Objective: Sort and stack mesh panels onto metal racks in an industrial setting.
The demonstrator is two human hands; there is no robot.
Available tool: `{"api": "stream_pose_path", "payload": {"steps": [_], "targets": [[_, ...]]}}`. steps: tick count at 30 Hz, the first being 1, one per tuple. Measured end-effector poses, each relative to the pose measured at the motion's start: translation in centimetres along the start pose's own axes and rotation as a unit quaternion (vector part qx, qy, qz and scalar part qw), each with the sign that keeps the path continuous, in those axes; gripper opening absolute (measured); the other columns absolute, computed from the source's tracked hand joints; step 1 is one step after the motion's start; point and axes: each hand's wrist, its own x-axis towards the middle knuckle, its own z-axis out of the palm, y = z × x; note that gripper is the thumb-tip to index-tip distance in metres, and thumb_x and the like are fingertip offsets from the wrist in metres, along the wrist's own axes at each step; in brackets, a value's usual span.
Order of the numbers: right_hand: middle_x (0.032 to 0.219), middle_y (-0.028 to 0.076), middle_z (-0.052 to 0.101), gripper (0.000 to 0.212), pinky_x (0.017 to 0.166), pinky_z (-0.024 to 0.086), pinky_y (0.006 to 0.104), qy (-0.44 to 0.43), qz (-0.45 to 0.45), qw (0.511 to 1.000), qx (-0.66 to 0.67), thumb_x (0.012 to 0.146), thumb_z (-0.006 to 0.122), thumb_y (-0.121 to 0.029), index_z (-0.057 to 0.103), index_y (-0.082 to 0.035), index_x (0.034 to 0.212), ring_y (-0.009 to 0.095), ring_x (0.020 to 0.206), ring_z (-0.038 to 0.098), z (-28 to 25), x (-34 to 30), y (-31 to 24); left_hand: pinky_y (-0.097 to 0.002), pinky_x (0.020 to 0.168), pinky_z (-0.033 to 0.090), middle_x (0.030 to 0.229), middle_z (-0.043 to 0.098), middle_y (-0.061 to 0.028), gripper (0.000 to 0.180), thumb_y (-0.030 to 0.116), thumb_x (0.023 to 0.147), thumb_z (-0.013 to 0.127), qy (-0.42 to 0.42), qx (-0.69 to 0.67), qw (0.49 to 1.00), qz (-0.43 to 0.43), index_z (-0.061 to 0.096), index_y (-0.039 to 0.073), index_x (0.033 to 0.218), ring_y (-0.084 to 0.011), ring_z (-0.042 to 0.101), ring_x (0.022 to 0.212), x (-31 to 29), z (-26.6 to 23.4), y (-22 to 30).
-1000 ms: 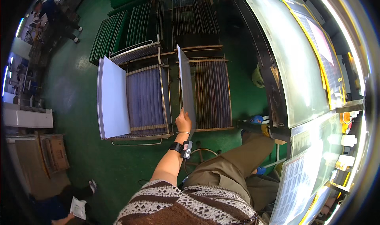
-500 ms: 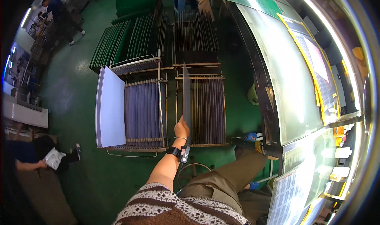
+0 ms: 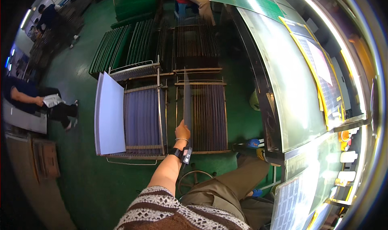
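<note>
My left hand (image 3: 182, 131), with a bracelet and a dark wrist device, is closed on the near edge of a thin grey panel (image 3: 187, 98). The panel stands upright, seen nearly edge-on, at the left side of a metal rack (image 3: 201, 84) filled with several dark upright sheets (image 3: 210, 116). Left of that hand is a second rack (image 3: 145, 152) of bluish sheets (image 3: 141, 116), with a large pale panel (image 3: 111, 114) leaning at its left side. My right hand is not in view.
Racks of green boards (image 3: 107, 50) and dark boards (image 3: 198, 44) stand beyond. A long glossy worktable (image 3: 270, 72) runs along the right, carrying a yellow-edged frame (image 3: 319, 64). On the left a person (image 3: 24, 94) holds a silver packet (image 3: 51, 100). A handwheel (image 3: 194, 179) is near my leg.
The person with the silver packet has moved farther up the left side. My view has shifted slightly. My left hand keeps hold of the panel, which stays at the rack's left side.
</note>
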Motion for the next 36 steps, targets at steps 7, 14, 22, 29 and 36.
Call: {"api": "stream_pose_path", "payload": {"steps": [7, 14, 22, 29, 36], "targets": [[0.081, 0.01, 0.062, 0.019, 0.056, 0.046, 0.0249, 0.003, 0.111, 0.986, 0.121, 0.087, 0.049, -0.006, 0.059, 0.005, 0.097, 0.019, 0.066, 0.059, -4.9, -2.6, 4.9, -0.0398, 0.084, 0.046, 0.117, 0.054, -0.019, 0.071, 0.053, 0.082, 0.053, 0.049, 0.194, 0.952, 0.233, 0.035, 0.008, 0.133, -0.0352, 0.057, 0.099, -3.5, 0.5, 10.2], [0.061, 0.002, 0.052, 0.019, 0.039, 0.036, 0.0207, -0.106, 0.273, 0.929, 0.228, 0.082, 0.055, -0.015, 0.055, 0.0, 0.095, 0.008, 0.047, 0.048, -2.1, -0.7, 9.9, -0.0227, 0.048, 0.045, 0.085, 0.063, -0.0097, 0.046, 0.047, 0.088, 0.049, -0.609, -0.194, 0.759, 0.126, 0.055, 0.002, 0.099, -0.0144, 0.063, 0.064, -22.0, -4.3, 27.0], [0.073, 0.002, 0.053, 0.013, 0.044, 0.043, 0.018, 0.065, 0.176, 0.938, 0.29, 0.086, 0.048, -0.001, 0.054, -0.002, 0.097, 0.005, 0.055, 0.046, -4.5, -3.6, 5.1, -0.0277, 0.055, 0.046, 0.071, 0.059, -0.0077, 0.006, 0.006, 0.077, 0.063, -0.417, -0.158, 0.784, 0.431, 0.061, 0.0, 0.076, -0.0157, 0.056, 0.061, -28.4, -1.9, 29.9], [0.074, 0.008, 0.059, 0.012, 0.055, 0.05, 0.0224, 0.056, 0.258, 0.88, 0.396, 0.081, 0.057, 0.0, 0.057, 0.005, 0.092, 0.012, 0.062, 0.059, -2.4, -4.3, 8.6, -0.0176, 0.049, 0.043, 0.075, 0.058, -0.0027, 0.01, 0.001, 0.085, 0.054, -0.518, -0.202, 0.771, 0.312, 0.055, -0.001, 0.094, -0.0068, 0.053, 0.055, -30.2, -2.6, 30.7], [0.068, 0.007, 0.059, 0.008, 0.057, 0.047, 0.0252, 0.076, 0.249, 0.938, 0.23, 0.075, 0.064, -0.003, 0.057, 0.0, 0.077, 0.013, 0.062, 0.057, -2.6, -4.8, 10.2, -0.0193, 0.053, 0.048, 0.076, 0.058, -0.004, 0.008, 0.004, 0.088, 0.053, -0.545, -0.194, 0.755, 0.31, 0.054, -0.001, 0.093, -0.0098, 0.059, 0.06, -31.2, -2.9, 30.8]]}}
